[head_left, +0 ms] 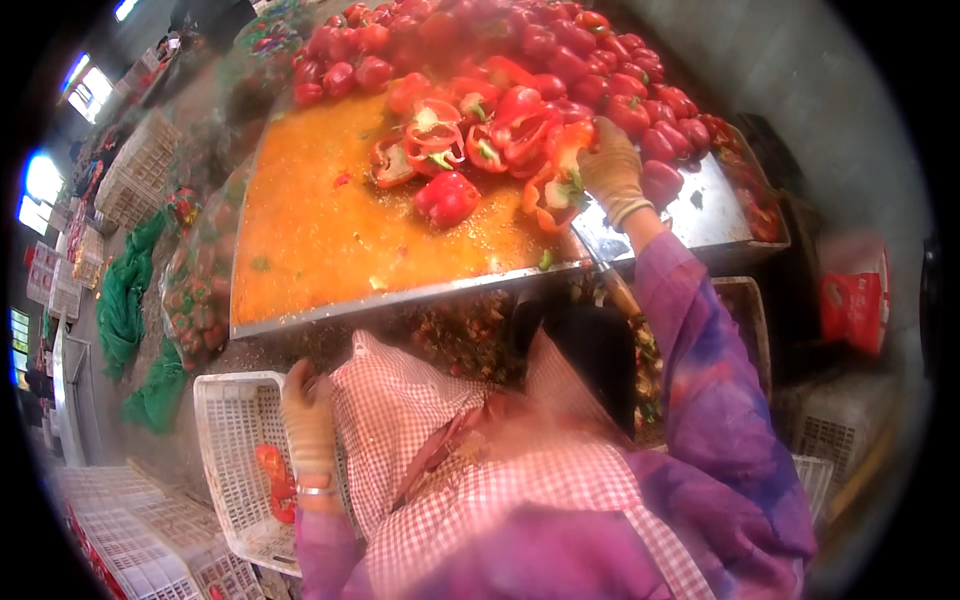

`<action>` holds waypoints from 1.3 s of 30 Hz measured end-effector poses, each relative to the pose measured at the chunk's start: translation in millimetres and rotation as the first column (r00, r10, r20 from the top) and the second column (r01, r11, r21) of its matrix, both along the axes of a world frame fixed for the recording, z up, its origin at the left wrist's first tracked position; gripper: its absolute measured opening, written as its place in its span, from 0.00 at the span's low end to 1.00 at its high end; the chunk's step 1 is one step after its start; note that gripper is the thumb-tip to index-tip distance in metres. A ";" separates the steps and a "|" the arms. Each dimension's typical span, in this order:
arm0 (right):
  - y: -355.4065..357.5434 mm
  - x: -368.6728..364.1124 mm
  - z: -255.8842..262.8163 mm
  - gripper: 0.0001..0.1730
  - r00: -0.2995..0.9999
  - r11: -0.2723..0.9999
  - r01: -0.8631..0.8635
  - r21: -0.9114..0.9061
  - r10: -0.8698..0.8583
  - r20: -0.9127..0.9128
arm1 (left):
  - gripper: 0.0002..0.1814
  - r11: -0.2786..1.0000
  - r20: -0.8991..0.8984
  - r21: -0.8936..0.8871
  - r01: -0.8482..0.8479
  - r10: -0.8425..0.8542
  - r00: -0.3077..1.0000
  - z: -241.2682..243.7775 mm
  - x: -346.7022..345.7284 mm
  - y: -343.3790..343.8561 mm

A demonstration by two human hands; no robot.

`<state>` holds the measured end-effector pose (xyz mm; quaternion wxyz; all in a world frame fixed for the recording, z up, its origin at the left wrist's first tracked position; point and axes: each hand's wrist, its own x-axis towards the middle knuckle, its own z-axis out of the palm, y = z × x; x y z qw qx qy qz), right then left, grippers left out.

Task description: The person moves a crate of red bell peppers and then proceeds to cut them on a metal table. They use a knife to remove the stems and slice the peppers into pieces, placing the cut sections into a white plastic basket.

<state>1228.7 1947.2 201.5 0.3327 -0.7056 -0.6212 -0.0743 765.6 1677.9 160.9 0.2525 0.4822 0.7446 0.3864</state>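
My right hand (611,169), in a tan work glove with fingertips out of clear sight, grips a cut red bell pepper (553,196) with a pale green core at the right of the orange work surface. Beside that wrist, a knife with a wooden handle (621,291) lies over the table's edge. Opened red pepper pieces (435,131) are heaped left of the hand, and a whole red pepper (447,199) lies in front of them. My left hand (306,386), gloved with bare fingertips, is over the edge of a white plastic crate (240,379) and seems to hold nothing.
Whole red peppers (405,37) are piled at the table's far side. A net sack of peppers (196,300) stands left of the table (360,300). Red pieces (277,484) lie in the crate. Green netting (126,300) and stacked crates (139,169) are farther left. Trimmings (465,330) lie below the table.
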 end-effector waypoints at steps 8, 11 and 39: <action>-12.6 -38.6 -13.3 0.30 0.891 0.988 -0.126 0.088 0.152 -0.428 | 0.34 0.895 -0.009 0.015 0.447 -0.446 0.895 -0.6 120.2 116.2; -16.2 -55.4 -25.7 0.30 0.803 0.976 -0.211 0.055 0.205 -0.560 | 0.39 0.876 0.083 -0.021 0.482 -0.479 0.874 -6.8 143.8 165.9; -113.5 -161.5 -9.8 0.27 0.417 0.458 -0.789 -0.410 0.889 0.190 | 0.16 0.945 -0.085 -0.310 0.107 -0.140 0.987 -10.5 109.4 135.8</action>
